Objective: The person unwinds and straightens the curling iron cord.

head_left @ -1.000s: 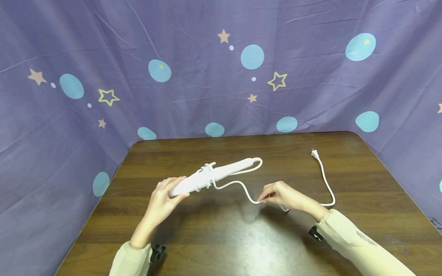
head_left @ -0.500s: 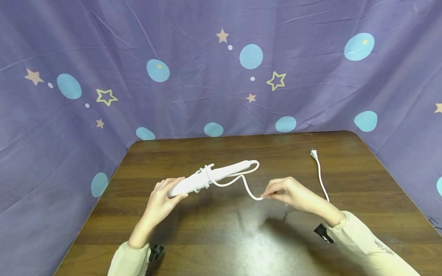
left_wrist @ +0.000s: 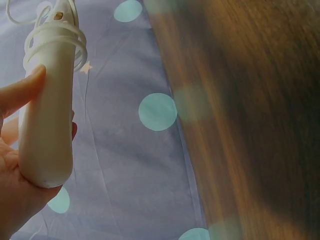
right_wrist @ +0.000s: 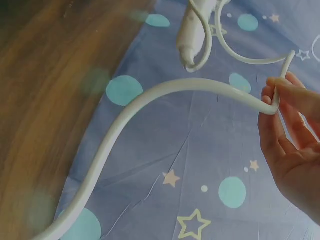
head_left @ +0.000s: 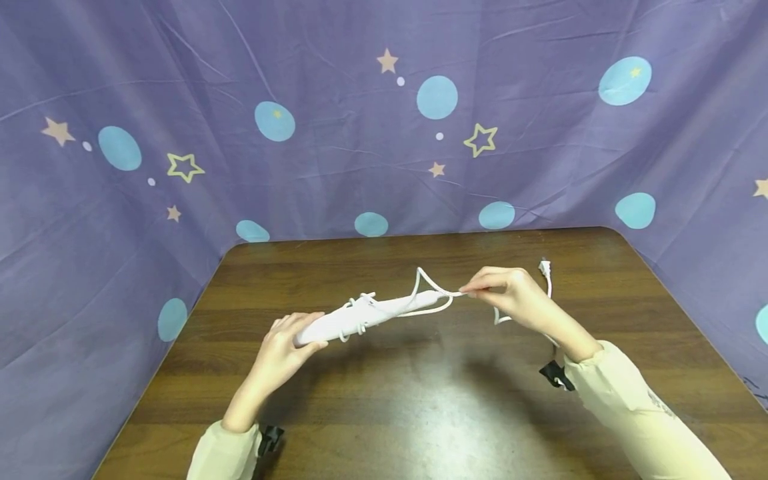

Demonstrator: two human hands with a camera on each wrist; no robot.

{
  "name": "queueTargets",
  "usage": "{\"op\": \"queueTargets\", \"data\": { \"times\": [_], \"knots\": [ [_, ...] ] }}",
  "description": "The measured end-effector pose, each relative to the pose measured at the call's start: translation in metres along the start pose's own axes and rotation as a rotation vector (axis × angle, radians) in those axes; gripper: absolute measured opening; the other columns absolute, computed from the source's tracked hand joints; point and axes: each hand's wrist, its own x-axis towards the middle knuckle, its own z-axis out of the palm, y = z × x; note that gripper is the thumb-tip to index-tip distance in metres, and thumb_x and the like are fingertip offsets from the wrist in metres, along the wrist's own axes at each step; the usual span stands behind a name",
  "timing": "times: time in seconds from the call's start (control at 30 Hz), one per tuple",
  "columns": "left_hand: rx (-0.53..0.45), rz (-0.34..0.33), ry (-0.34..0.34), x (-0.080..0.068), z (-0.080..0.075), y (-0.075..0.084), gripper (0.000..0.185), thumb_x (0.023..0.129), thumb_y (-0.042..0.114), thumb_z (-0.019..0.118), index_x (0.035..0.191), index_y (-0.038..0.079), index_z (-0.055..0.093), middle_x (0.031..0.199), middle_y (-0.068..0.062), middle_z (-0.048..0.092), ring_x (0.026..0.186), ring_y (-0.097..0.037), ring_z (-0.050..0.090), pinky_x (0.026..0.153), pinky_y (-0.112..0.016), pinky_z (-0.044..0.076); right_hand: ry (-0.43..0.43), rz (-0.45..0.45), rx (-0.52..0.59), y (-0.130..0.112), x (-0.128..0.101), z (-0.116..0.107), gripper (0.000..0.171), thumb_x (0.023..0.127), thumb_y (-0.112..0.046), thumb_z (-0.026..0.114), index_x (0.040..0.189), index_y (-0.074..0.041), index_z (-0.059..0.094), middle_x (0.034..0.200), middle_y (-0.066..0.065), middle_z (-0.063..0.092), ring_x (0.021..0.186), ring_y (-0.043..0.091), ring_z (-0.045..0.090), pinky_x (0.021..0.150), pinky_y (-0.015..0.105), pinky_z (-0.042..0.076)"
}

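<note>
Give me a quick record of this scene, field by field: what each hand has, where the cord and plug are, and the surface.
left hand: left hand grips one end of the white wand-shaped appliance, held above the table
right hand: right hand pinches the white cord, lifted
cord: several turns wound round the appliance, a loop rising toward the pinch
plug: plug at the far right, behind the right hand
surface: brown wooden table
backdrop: purple starred cloth

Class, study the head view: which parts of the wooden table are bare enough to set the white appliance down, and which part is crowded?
Bare wood lies along the table near edge between the two sleeves, and at the far-left corner by the curtain. Crowded: the middle, where the left hand grips the white appliance and the right hand pinches its cord; the plug lies far right.
</note>
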Motion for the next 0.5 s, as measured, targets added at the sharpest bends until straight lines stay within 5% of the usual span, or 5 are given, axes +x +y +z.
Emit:
{"op": "queueTargets", "data": {
  "times": [0.5],
  "knots": [
    [-0.055,0.008,-0.084,-0.005,-0.001,0.002,0.048,0.058,0.011,0.079,0.103,0.004,0.064,0.091,-0.005,0.063,0.086,-0.023,0.058,0.083,-0.051,0.036,0.158,0.149,-0.060,0.031,0.010,-0.001,0.015,0.073,0.009,0.064,0.085,0.001,0.069,0.079,0.008,0.066,0.070,0.010,0.058,0.062,0.011,0.043]
  ]
}}
